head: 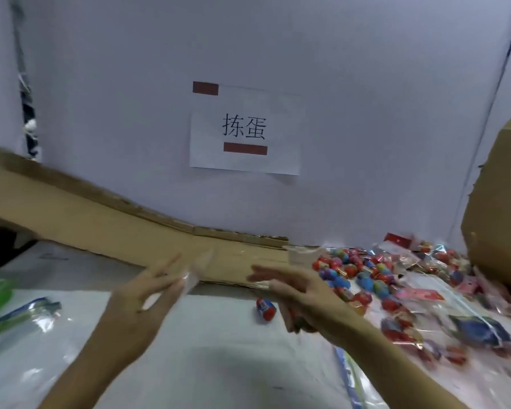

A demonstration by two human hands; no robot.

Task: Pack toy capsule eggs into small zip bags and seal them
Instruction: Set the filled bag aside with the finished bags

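The picture is motion-blurred. My left hand [148,293] is raised over the white table [213,364] with fingers spread, and its fingertips pinch a small clear zip bag [196,270]. My right hand [298,293] is close to the right of it, its index finger and thumb reaching toward the bag. The lower fingers of that hand curl round something red and green, seemingly a capsule egg [294,321]. One red and blue capsule egg [265,309] lies on the table between my hands. A pile of colourful capsule eggs [363,276] spreads at the right.
A cardboard strip [101,219] runs along the white back wall, which carries a paper sign [245,129]. A large cardboard box [502,208] stands at the far right. Filled clear bags [443,320] lie at the right; plastic packaging [21,314] lies at the left.
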